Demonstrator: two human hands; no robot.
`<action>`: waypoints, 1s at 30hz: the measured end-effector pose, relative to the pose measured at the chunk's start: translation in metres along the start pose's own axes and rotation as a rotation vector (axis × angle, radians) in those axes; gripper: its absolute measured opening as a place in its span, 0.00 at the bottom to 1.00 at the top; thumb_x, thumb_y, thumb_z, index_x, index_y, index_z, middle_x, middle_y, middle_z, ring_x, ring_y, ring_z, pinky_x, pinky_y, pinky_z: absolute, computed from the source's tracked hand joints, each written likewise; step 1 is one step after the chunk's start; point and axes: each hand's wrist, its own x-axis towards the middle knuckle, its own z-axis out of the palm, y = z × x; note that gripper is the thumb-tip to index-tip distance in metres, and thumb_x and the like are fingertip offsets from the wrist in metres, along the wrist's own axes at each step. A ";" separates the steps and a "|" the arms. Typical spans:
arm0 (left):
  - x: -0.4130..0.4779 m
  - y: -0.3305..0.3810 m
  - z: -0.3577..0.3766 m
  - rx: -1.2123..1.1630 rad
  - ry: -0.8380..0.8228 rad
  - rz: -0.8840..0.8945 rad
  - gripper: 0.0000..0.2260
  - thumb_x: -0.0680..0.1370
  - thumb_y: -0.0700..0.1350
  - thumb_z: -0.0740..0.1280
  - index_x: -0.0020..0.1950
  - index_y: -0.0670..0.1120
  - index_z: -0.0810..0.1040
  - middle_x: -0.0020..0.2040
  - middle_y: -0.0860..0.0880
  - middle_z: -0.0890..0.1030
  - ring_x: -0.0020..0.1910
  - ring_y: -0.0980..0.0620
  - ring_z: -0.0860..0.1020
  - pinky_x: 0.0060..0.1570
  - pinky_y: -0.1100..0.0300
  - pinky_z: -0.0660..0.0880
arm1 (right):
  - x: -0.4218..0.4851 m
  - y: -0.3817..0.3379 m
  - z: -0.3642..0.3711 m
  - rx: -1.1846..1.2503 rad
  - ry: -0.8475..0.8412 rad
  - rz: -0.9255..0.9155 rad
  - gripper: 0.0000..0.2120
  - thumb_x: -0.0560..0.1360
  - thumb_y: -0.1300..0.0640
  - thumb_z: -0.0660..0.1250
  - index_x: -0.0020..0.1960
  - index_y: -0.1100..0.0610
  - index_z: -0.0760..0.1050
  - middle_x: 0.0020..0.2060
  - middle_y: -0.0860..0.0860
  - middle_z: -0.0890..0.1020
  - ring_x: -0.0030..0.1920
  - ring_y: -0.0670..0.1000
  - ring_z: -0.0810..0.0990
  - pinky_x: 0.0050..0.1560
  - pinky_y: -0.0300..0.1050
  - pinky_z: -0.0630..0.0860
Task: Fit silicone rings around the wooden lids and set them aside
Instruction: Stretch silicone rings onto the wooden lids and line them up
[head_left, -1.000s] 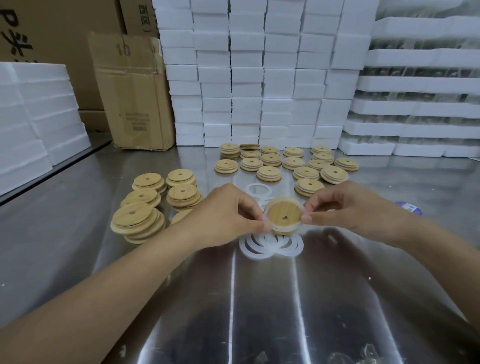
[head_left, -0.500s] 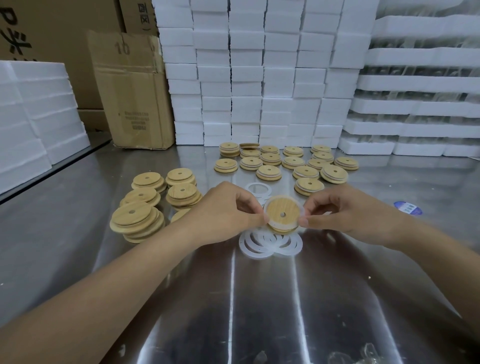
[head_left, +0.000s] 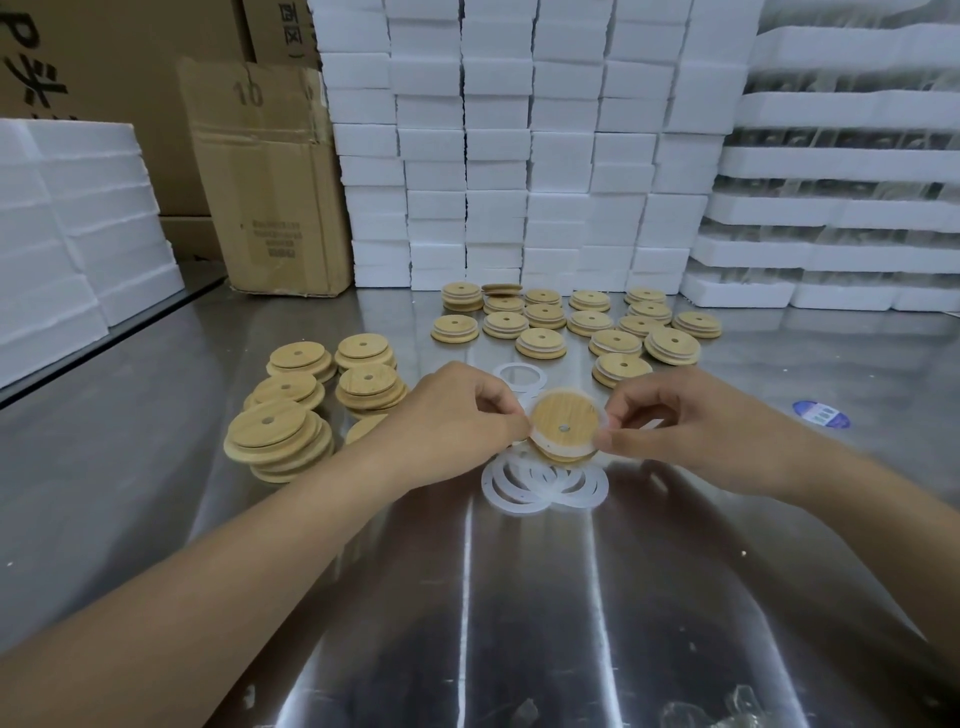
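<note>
Since 1.0 s ago: lid (head_left: 563, 422) tilted further, ring (head_left: 566, 446) now rides lower on its rim. Left hand (head_left: 457, 415) and right hand (head_left: 691, 431) pinch lid and ring at opposite edges, held just above the loose rings (head_left: 543, 480). Step: seating the ring; next likely calls for working it round the rim, then placing. Counts: ringed lids (head_left: 576, 325) beyond the loose rings, roughly 17; bare stacks (head_left: 311, 400) left of them, 5 (sixth half hidden); loose rings about 5

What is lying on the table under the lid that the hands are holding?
Under the held lid a pile of loose white silicone rings lies on the steel table. The lid and the fingers cover the pile's far part.
</note>
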 end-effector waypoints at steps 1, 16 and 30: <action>0.000 0.000 0.001 -0.003 0.006 -0.004 0.05 0.78 0.48 0.74 0.42 0.53 0.88 0.39 0.56 0.88 0.44 0.57 0.86 0.52 0.56 0.83 | 0.000 0.000 0.000 -0.006 0.002 -0.012 0.06 0.77 0.58 0.77 0.42 0.56 0.84 0.39 0.49 0.85 0.40 0.43 0.81 0.44 0.32 0.76; -0.003 0.004 -0.002 0.023 -0.026 0.069 0.04 0.77 0.44 0.77 0.41 0.50 0.87 0.39 0.53 0.88 0.40 0.56 0.85 0.46 0.57 0.83 | -0.001 -0.001 0.004 -0.136 0.067 0.082 0.10 0.79 0.49 0.73 0.39 0.48 0.81 0.37 0.41 0.82 0.39 0.41 0.79 0.43 0.49 0.78; -0.004 0.004 -0.010 0.056 -0.122 0.096 0.09 0.77 0.43 0.78 0.38 0.52 0.88 0.41 0.54 0.88 0.43 0.56 0.85 0.51 0.52 0.83 | 0.001 0.003 -0.007 -0.039 -0.071 0.056 0.06 0.79 0.57 0.74 0.43 0.56 0.84 0.38 0.46 0.84 0.41 0.44 0.80 0.47 0.35 0.74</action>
